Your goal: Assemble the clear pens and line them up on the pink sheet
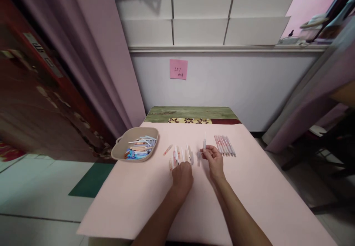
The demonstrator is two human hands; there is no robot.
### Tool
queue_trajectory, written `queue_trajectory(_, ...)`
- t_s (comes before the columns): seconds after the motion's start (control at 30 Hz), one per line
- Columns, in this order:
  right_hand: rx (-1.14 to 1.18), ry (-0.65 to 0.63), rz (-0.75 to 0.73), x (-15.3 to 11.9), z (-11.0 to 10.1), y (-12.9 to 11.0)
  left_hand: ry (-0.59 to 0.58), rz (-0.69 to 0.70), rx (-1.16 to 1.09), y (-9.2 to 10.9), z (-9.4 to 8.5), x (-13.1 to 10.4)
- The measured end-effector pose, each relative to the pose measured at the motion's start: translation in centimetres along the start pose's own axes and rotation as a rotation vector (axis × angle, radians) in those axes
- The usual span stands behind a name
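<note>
Currently right hand [215, 161] pinches one pen part [204, 144], left hand [183, 177] over loose parts [178, 153], grip unclear; one basket [117, 151], about six pens [225, 146], one note [178, 69], "357".

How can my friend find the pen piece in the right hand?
Above the pink tablecloth, find the right hand, left of the neat pen row. Pinched in its fingers is a slim pen piece, grey with a white tip, while the row's pens lie untouched.
</note>
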State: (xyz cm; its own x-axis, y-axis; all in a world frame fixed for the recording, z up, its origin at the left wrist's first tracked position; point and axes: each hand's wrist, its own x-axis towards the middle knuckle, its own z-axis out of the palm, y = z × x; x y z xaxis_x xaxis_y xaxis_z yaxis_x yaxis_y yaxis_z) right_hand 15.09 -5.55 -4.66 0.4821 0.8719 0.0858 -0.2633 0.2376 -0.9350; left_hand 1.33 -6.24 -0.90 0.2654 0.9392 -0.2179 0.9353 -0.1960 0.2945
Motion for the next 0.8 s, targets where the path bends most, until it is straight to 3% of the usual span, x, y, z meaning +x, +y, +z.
queue_trajectory(0.07,-0.017,-0.003,0.005,-1.4,0.1,-1.1,0.061,0.026,-0.021,-0.4,0.0,-0.2)
queue_trajectory(0.13,-0.058,-0.032,0.012,-3.4,0.1,-2.3,0.155,0.044,-0.177,-1.4,-0.1,-0.6)
queue_trajectory(0.2,-0.128,-0.074,0.018,-5.8,0.1,-3.1,0.216,0.027,-0.573,-2.8,-0.5,-1.0)
queue_trajectory(0.3,-0.255,-0.143,0.022,-9.3,0.3,-3.5,0.149,-0.018,-1.326,-4.5,-1.7,-2.0)
queue_trajectory(0.4,-0.385,-0.222,-0.023,-11.7,1.1,-3.4,0.138,-0.027,-1.711,-5.3,-3.1,-3.0)
queue_trajectory(0.57,-0.616,-0.309,-0.186,-13.3,2.5,-3.7,0.267,-0.110,-1.836,-5.5,-4.0,-4.1)
queue_trajectory(0.8,-0.744,-0.284,-0.205,-13.7,3.2,-3.8,0.258,-0.147,-1.895,-5.7,-4.0,-4.8)
